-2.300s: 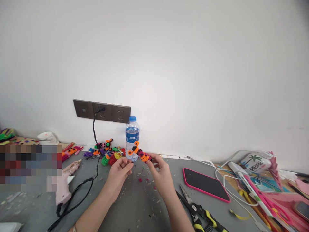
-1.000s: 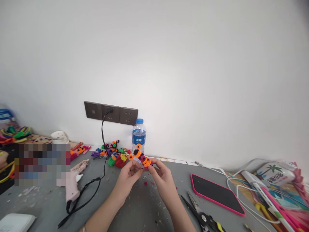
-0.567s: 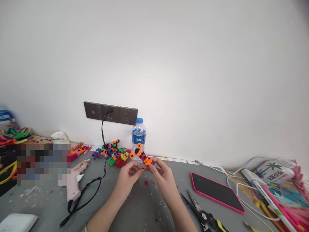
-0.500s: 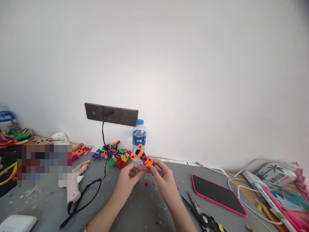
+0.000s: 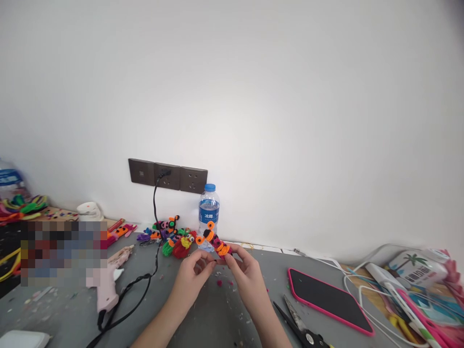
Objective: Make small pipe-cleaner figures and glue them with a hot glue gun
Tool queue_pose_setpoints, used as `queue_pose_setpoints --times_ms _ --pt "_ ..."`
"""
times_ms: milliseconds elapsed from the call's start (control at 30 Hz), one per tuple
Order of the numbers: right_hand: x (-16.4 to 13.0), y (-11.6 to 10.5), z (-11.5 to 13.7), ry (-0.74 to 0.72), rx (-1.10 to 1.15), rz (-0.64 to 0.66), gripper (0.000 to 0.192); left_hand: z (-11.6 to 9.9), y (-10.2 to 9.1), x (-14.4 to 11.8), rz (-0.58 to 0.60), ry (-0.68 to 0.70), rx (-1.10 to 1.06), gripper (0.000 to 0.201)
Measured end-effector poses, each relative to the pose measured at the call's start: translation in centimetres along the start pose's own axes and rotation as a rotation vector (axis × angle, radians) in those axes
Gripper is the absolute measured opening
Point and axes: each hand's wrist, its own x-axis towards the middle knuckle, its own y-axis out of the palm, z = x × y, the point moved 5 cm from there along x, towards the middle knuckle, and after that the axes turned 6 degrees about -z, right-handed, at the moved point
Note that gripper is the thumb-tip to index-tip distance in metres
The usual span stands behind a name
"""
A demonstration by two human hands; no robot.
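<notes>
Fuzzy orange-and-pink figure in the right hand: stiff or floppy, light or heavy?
Probably light: the right hand just pinches the fuzzy figure near its lower end. Likely fairly stiff: its upper end juts out without visible sag. The orange discs may bend first, since they stick out.

Forward passage is being blocked by the upright bottle (image 5: pixel 209 212) and wall (image 5: pixel 290 125). Leftward, the way is being crossed by the black cord (image 5: pixel 147 276); rightward, it is being narrowed by the bladed tool (image 5: pixel 303 331) and phone (image 5: pixel 329 300). Free room is being offered above them.
</notes>
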Motion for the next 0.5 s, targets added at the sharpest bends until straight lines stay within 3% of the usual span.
queue_pose_setpoints --times_ms 500 --pt "-0.09 -0.05 0.03 0.010 -0.027 0.028 0.039 -0.60 -0.37 -0.12 -0.029 0.007 0.025 0.021"
